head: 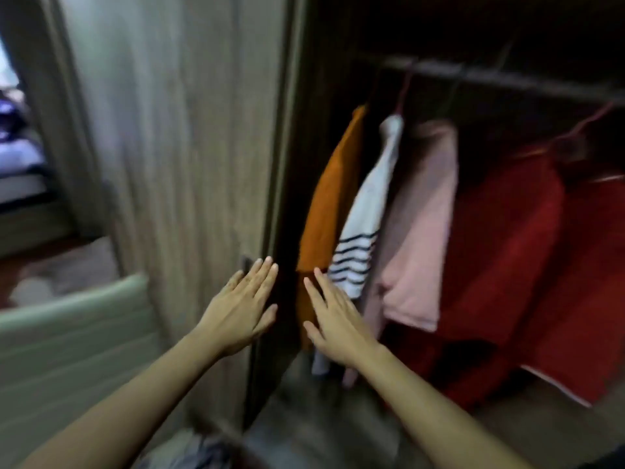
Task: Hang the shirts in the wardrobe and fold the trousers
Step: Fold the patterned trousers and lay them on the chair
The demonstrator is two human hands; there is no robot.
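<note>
Both hands flat, fingers straight, gripping nothing. Left hand lies palm-down on the light wood-grain wardrobe door, at its inner edge, fingertips just beside a small dark door handle. Right hand reaches into the opening in front of the hem of the orange shirt; can't tell if it touches. Frame is motion-blurred.

Room: pale green padded panel lower left, reddish-brown floor behind it, bedding at far left.

Wardrobe interior is dark, with a dark hanging rail across the top. Left to right on it: the orange shirt, a white shirt with navy stripes near its hem, a pink shirt and a red garment. Pink hanger hook shows above the striped one. All hang close together, touching or overlapping.

Long axes run rail to hem, collars up, hems down; in this wide view they lean from upper right to lower left. The orange and striped shirts are seen nearly edge-on.
</note>
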